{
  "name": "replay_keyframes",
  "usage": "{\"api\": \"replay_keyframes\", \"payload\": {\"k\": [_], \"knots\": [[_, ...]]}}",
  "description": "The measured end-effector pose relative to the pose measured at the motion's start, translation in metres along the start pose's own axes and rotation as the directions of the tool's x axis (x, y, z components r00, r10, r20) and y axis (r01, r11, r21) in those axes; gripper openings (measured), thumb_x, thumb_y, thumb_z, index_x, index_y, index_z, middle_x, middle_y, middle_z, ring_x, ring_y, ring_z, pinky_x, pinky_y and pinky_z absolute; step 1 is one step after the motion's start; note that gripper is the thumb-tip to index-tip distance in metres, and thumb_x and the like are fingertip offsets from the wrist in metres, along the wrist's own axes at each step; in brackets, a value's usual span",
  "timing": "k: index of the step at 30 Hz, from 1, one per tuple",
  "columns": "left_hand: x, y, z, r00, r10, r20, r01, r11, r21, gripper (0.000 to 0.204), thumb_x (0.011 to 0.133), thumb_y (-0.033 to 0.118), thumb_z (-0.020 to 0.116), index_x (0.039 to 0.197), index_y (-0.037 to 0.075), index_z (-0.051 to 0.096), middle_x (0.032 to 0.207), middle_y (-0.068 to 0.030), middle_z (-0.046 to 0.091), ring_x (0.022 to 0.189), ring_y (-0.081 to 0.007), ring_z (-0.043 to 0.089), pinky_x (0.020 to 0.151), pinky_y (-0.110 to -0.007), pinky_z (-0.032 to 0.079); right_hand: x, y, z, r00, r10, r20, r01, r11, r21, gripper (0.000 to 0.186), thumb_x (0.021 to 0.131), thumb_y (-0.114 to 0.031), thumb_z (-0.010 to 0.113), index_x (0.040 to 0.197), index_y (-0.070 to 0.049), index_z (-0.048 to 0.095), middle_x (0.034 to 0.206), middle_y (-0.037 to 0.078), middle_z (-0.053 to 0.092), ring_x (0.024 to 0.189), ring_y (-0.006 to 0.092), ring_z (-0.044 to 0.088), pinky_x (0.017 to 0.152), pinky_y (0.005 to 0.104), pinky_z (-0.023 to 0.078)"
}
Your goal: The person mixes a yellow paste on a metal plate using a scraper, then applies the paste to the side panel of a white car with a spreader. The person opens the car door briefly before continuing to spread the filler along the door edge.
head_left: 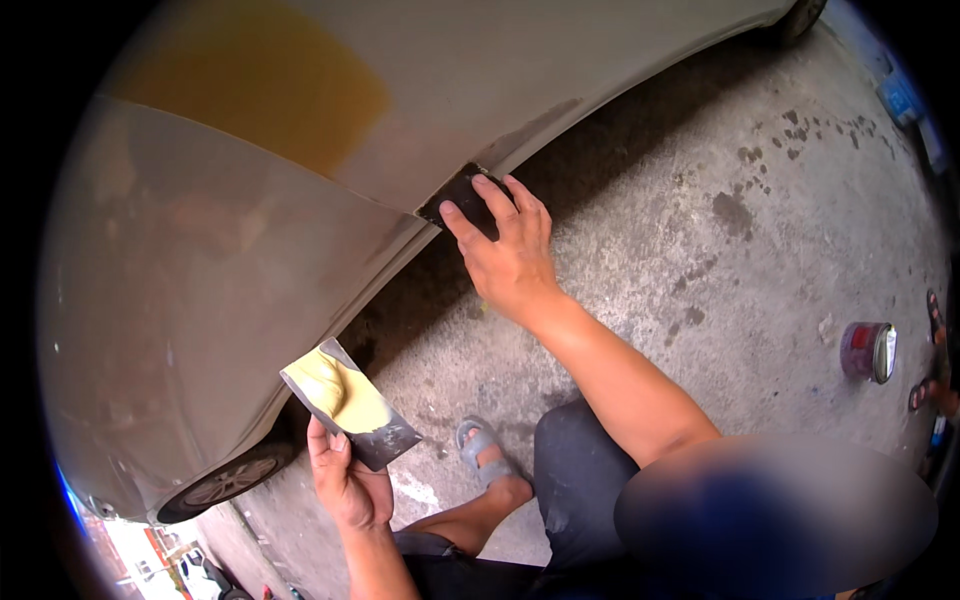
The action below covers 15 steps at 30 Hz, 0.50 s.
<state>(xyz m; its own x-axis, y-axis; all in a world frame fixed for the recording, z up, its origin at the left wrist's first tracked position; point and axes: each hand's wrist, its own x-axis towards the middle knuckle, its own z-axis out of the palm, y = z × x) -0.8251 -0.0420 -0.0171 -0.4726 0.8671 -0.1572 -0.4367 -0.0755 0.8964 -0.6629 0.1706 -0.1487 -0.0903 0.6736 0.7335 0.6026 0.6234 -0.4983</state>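
Note:
My left hand (348,482) grips a dark flat putty board (384,442) by its lower edge. Pale yellow putty (350,398) lies on the board in a smooth mound. Farther up, my right hand (512,250) presses a black flat spreader (462,198) against the lower edge of a grey-beige car body (200,250), close to a panel seam. The fingers are spread over the spreader's face, and the thumb is mostly hidden. A mustard-yellow patch (265,90) covers part of the panel above.
A dark reddish tin (866,352) lies or stands on the stained concrete floor (660,300) at the right. Another person's feet show at the right rim. The car's wheel (222,482) is at lower left. My sandalled foot (484,450) rests below the sill.

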Motion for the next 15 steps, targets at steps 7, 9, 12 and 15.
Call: {"api": "replay_keyframes", "payload": {"k": [7, 9, 12, 15], "knots": [[-0.001, -0.001, -0.003, 1.000, 0.000, -0.004, 0.000, 1.000, 0.006, 0.047, 0.090, -0.002, 0.047, 0.137, -0.001, 0.037, 0.136, -0.0186, 0.049, 0.125, -0.0292, 0.050, 0.106, -0.044, 0.042, -0.024, 0.004, -0.002, 0.997, 0.054, 0.058, -0.054, 0.999, 0.005, 0.053, 0.075, -0.006, 0.066, 0.125, -0.020, 0.058, 0.140, 0.013, 0.036, 0.124, 0.0411, 0.035, 0.099, 0.0546, 0.032], [-0.002, -0.002, -0.002, 1.000, 0.002, -0.002, -0.002, 1.000, 0.008, 0.047, 0.090, -0.002, 0.047, 0.136, -0.001, 0.038, 0.135, -0.0186, 0.049, 0.125, -0.0290, 0.050, 0.106, -0.044, 0.042, -0.017, 0.003, -0.007, 1.000, 0.028, -0.002, -0.028, 0.999, 0.023, 0.054, 0.075, -0.006, 0.066, 0.126, -0.020, 0.058, 0.140, 0.013, 0.036, 0.124, 0.0413, 0.035, 0.099, 0.0543, 0.032], [-0.001, -0.003, -0.002, 1.000, -0.002, 0.021, 0.001, 0.999, 0.042, 0.050, 0.090, 0.003, 0.051, 0.138, -0.002, 0.036, 0.136, -0.0176, 0.048, 0.127, -0.0285, 0.048, 0.109, -0.044, 0.037, -0.001, -0.002, -0.007, 1.000, 0.002, -0.010, -0.002, 1.000, 0.000, 0.054, 0.075, -0.007, 0.066, 0.126, -0.020, 0.057, 0.140, 0.013, 0.036, 0.124, 0.0413, 0.035, 0.098, 0.0538, 0.033], [-0.002, -0.003, -0.003, 1.000, -0.003, 0.020, 0.001, 0.998, 0.060, 0.050, 0.090, 0.003, 0.051, 0.138, -0.002, 0.036, 0.136, -0.0179, 0.048, 0.127, -0.0284, 0.048, 0.109, -0.044, 0.037, -0.002, -0.004, -0.001, 1.000, 0.003, 0.008, -0.003, 0.999, -0.039, 0.054, 0.075, -0.007, 0.066, 0.126, -0.019, 0.057, 0.140, 0.013, 0.035, 0.124, 0.0417, 0.034, 0.098, 0.0539, 0.033]]}}
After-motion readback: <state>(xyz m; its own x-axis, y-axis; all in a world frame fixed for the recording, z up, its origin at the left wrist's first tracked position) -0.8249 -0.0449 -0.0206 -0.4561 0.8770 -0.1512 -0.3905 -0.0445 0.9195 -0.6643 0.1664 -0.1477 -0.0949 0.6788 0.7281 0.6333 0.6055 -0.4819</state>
